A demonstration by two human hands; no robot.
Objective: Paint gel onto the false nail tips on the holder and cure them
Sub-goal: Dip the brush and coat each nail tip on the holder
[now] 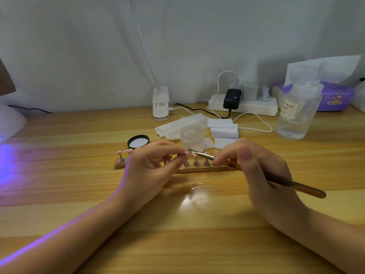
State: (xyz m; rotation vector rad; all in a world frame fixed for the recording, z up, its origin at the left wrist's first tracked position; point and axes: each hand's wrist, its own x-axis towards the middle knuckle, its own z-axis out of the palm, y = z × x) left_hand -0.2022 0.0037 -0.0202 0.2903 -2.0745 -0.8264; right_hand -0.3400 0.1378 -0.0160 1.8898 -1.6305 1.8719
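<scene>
A wooden nail holder [197, 169] lies across the table middle with several metal pegs carrying pink false nail tips [120, 153]. My left hand [150, 165] pinches one peg with a pink tip [187, 153] just above the holder. My right hand [262, 171] grips a brown-handled gel brush [296, 185]; its metal ferrule and bristles touch that tip. An open frosted gel jar [192, 137] stands just behind the hands, and its black lid [138, 141] lies upturned to the left. The holder's middle is hidden by my left hand.
A curing lamp [10, 121] glows purple at the far left edge. White pads [224, 129] and wipes lie behind the jar. A clip lamp base [161, 104], power strip [243, 105] with cables, a clear liquid bottle [296, 109] and a purple tissue pack [335, 97] line the back.
</scene>
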